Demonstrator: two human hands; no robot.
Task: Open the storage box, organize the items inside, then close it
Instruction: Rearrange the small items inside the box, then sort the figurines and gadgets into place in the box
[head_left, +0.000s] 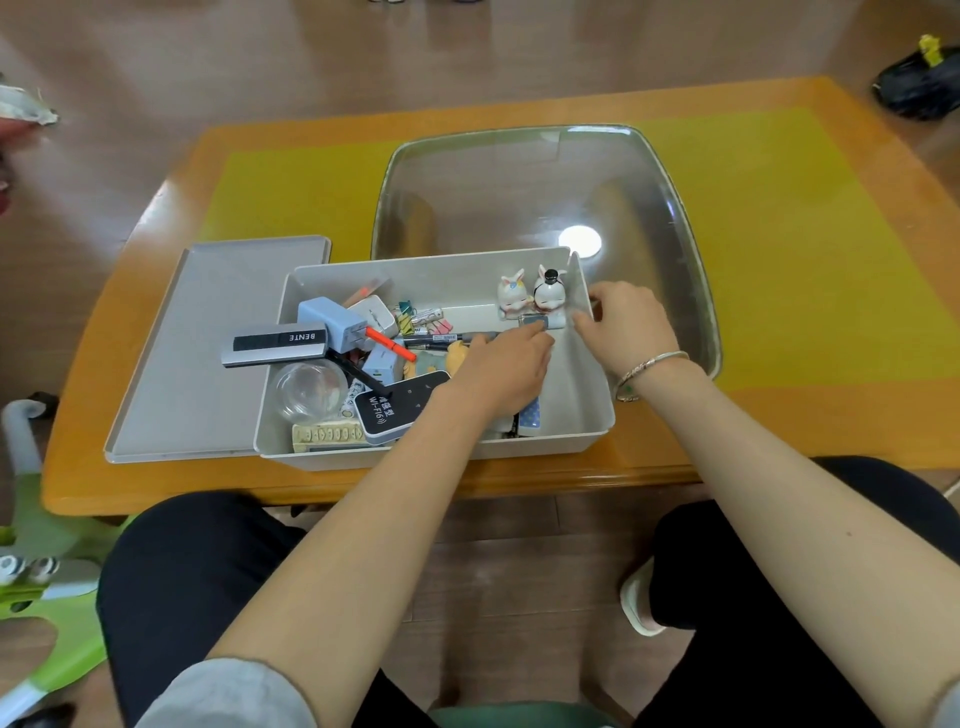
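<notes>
Wooden flooring surrounds a low orange table (779, 415) with a yellow mat, seen from above. At the centre of the frame, the left hand (501, 371) reaches into an open grey storage box (582, 410), its fingertips pinching a small grey object (534, 321) at the base of two white rabbit figurines (532, 293) in the box's upper right corner. Just right of it, the right hand (626, 325), wearing a silver bracelet, rests its curled fingers on the box's right wall beside the figurines. Left of the hands, the box holds a jumble: a black Wi-Fi device (400, 405), a clear glass bowl (311, 389), an orange pen (390, 344), a blue charger (332, 323), binder clips. The box's grey lid (208, 353) lies flat at the left, partly beneath the box. A clear plastic tub (545, 187) sits behind.
</notes>
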